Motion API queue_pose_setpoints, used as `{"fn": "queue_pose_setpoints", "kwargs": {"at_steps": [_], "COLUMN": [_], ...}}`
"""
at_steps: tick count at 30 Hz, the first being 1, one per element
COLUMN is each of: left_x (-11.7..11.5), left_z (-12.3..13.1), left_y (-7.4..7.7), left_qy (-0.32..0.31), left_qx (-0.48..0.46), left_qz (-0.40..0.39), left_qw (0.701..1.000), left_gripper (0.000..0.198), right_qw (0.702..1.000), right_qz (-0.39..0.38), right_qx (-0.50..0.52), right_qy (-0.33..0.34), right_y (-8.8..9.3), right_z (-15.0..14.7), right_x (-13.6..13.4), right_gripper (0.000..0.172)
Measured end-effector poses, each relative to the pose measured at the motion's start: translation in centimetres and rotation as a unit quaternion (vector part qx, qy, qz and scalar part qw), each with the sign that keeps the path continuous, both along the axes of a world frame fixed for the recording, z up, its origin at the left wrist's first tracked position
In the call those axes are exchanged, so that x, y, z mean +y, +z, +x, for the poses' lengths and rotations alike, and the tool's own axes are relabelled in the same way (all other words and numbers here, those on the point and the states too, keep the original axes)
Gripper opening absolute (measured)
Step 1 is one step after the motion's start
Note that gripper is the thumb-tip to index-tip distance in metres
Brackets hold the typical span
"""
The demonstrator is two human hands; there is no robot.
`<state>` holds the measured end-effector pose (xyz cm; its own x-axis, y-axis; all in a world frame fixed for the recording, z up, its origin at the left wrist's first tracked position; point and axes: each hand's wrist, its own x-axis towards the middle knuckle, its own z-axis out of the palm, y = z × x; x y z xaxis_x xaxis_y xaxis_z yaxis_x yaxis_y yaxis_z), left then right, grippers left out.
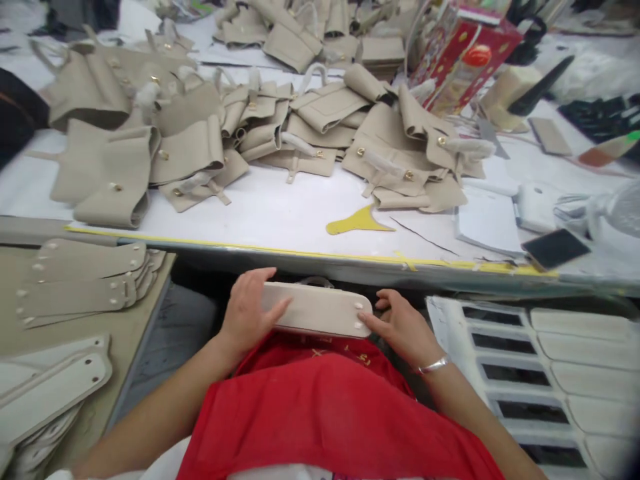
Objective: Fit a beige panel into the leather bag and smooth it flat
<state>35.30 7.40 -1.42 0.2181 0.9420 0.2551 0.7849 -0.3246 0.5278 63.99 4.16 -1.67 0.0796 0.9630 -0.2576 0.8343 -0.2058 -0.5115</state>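
1. The left hand (247,310) lies over the left end of a cream oblong leather panel (320,310), its fingers wrapped across the top face and holding it.
2. The right hand (405,327) grips the panel's right end: its fingertips press beside two small round studs and its thumb is behind the far edge.
3. The panel is held flat over a red cloth (325,413) on the person's lap, just below the near edge of the white bench (280,213).
4. Heaps of beige leather bag pieces with brass studs (200,133) cover the far half of the bench.
5. A yellow flat cut-out shape (357,223) lies near the bench's near edge.
6. A black flat phone (555,248) sits towards the near right corner.
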Motion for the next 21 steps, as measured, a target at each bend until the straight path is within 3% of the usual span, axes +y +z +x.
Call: {"fn": "queue_pose_setpoints", "kwargs": {"at_steps": [3, 5, 8, 12, 21], "left_x": [-0.5, -0.8, -1.0, -0.8, 0.1], "left_z": [-4.5, -6.1, -6.7, -6.9, -8.1], "left_y": [-0.6, -1.2, -1.9, -1.9, -2.2], "left_qy": [0.123, 0.142, 0.147, 0.153, 0.124], "left_qx": [-0.041, -0.085, -0.139, -0.171, -0.192], "left_qz": [-0.105, -0.186, -0.239, -0.257, -0.303], "left_qw": [0.986, 0.969, 0.95, 0.939, 0.925], "left_gripper": [0.035, 0.032, 0.029, 0.028, 0.035], "right_qw": [0.987, 0.961, 0.929, 0.929, 0.929], "right_qz": [0.117, 0.164, 0.155, 0.119, 0.121], "right_qx": [-0.029, -0.038, -0.049, -0.066, -0.071], "right_qy": [0.107, 0.219, 0.332, 0.345, 0.342], "right_y": [0.8, 1.2, 1.1, 0.1, -0.1], "right_z": [-2.3, -5.0, -9.4, -12.6, -12.7], "right_x": [0.8, 1.5, 2.6, 3.7, 3.9], "right_gripper": [0.061, 0.068, 0.082, 0.079, 0.07]}}
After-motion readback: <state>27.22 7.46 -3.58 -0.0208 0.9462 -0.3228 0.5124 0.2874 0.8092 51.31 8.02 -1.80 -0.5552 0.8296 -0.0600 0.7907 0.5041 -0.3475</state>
